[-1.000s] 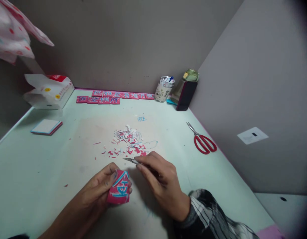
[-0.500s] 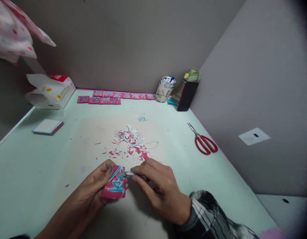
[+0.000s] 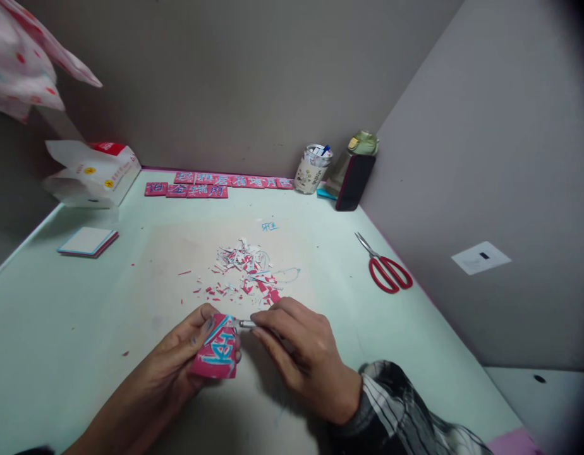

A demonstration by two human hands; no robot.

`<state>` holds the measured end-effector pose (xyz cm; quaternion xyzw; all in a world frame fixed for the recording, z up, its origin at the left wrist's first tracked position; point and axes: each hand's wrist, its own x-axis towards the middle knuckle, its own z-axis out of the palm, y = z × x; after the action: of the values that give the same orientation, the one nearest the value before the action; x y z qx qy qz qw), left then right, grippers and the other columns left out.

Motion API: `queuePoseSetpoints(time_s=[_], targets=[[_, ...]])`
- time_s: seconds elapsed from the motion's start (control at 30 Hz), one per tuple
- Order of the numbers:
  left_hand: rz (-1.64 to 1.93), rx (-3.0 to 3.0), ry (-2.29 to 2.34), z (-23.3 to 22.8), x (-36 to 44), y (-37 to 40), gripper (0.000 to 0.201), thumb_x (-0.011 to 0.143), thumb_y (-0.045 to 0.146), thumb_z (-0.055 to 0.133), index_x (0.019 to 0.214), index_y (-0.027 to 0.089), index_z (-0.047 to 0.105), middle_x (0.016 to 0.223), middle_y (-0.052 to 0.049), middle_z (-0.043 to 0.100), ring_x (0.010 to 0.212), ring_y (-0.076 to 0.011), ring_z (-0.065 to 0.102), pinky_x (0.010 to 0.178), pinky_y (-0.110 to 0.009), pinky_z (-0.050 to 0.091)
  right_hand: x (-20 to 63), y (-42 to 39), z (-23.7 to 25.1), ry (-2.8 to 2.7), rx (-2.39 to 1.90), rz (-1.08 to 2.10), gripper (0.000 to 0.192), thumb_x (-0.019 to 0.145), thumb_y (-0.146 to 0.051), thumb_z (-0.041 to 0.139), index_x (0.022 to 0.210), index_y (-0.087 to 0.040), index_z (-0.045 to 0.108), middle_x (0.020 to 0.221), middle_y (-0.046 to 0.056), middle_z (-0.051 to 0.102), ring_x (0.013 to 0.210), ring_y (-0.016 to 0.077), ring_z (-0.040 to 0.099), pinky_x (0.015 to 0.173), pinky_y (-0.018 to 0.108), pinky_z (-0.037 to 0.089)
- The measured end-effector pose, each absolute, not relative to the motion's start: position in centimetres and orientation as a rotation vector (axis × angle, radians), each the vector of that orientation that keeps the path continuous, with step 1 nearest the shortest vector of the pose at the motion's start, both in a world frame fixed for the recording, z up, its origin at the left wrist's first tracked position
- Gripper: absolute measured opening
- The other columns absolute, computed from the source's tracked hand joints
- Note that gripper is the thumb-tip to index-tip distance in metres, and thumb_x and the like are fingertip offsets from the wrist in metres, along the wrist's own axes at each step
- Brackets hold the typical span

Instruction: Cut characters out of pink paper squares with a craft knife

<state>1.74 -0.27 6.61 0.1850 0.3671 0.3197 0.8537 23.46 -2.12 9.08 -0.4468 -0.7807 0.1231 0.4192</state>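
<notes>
The left hand (image 3: 188,354) pinches a pink card (image 3: 217,354) with a blue character, lifting its far edge off the bench (image 3: 74,316) so the blade can reach it. The right hand (image 3: 306,360) grips a craft knife (image 3: 247,324) like a pen, tip at the card's upper right corner. Paper scraps (image 3: 247,272) lie just beyond; red scissors (image 3: 389,268) sit far right, finished pink tiles (image 3: 211,184) line the far edge

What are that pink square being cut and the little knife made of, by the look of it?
The pink square looks like thin paper or card: it curls in the left hand, and white-backed scraps of it lie torn nearby. Its finish is matte, with blue lines. The knife in the right hand seems metal: its silvery tip glints.
</notes>
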Motion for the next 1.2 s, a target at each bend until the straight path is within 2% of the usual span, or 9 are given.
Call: queuePoseSetpoints(time_s=[0.13,0.27,0.5,0.67,0.8,0.97,1.2], targets=[[0.63,0.438,0.731,7.5,2.2,-0.7,0.024,0.091,0.043,0.082,0.089,0.021,0.071,0.081,0.002,0.068,0.074,-0.0122,0.06,0.073,-0.022,0.05,24.1,-1.5,9.2,-1.826,-1.203,0.431,0.013,0.102,-0.016,0.061,0.103,-0.017,0.073,0.082,0.003,0.068,0.072,0.0152,0.062,0.063,0.029,0.05],[0.649,0.465,0.772,8.2,2.1,-0.3,0.034,0.081,0.048,0.091,0.091,0.022,0.072,0.083,-0.001,0.071,0.077,-0.0152,0.063,0.076,-0.026,0.055,24.1,-1.2,9.4,-1.634,-1.218,0.615,0.01,0.1,-0.019,0.064,0.098,-0.02,0.074,0.083,0.001,0.07,0.07,0.0131,0.061,0.063,0.028,0.049],[0.728,0.416,0.856,7.6,1.9,0.0,0.04,0.073,0.047,0.096,0.095,0.023,0.074,0.092,-0.002,0.075,0.083,-0.0185,0.072,0.081,-0.03,0.06,23.4,-1.4,9.7,-1.483,-1.241,1.008,0.013,0.101,-0.03,0.063,0.098,-0.021,0.072,0.083,0.0,0.067,0.074,0.0137,0.058,0.067,0.028,0.046],[0.732,0.424,0.819,8.1,2.3,0.2,0.04,0.075,0.047,0.095,0.096,0.023,0.072,0.095,-0.002,0.077,0.087,-0.0197,0.074,0.081,-0.029,0.061,23.1,-1.4,9.5,-1.504,-1.232,1.215,0.017,0.096,-0.036,0.072,0.101,-0.021,0.074,0.085,-0.001,0.064,0.078,0.0151,0.055,0.071,0.03,0.045],[0.735,0.522,0.821,8.2,2.4,0.5,0.034,0.081,0.046,0.091,0.092,0.022,0.069,0.096,-0.003,0.077,0.087,-0.0186,0.075,0.08,-0.027,0.062,22.8,-1.3,9.1,-1.449,-1.225,1.28,0.017,0.092,-0.037,0.077,0.099,-0.021,0.074,0.085,-0.001,0.065,0.078,0.0152,0.055,0.073,0.03,0.046],[0.759,0.6,0.856,8.2,2.4,0.4,0.038,0.08,0.048,0.091,0.086,0.021,0.065,0.102,-0.004,0.077,0.097,-0.0227,0.075,0.083,-0.029,0.063,22.8,-1.4,9.0,-1.425,-1.237,1.28,0.011,0.091,-0.03,0.077,0.096,-0.022,0.073,0.083,-0.002,0.066,0.077,0.0148,0.055,0.073,0.03,0.045],[0.741,0.691,0.885,7.3,2.2,0.5,0.032,0.085,0.047,0.087,0.097,0.022,0.072,0.106,-0.006,0.076,0.104,-0.0246,0.073,0.094,-0.035,0.061,22.6,-1.2,8.7,-1.27,-1.204,1.385,0.014,0.088,-0.034,0.077,0.089,-0.021,0.071,0.077,-0.003,0.061,0.071,0.0136,0.05,0.067,0.029,0.04]])
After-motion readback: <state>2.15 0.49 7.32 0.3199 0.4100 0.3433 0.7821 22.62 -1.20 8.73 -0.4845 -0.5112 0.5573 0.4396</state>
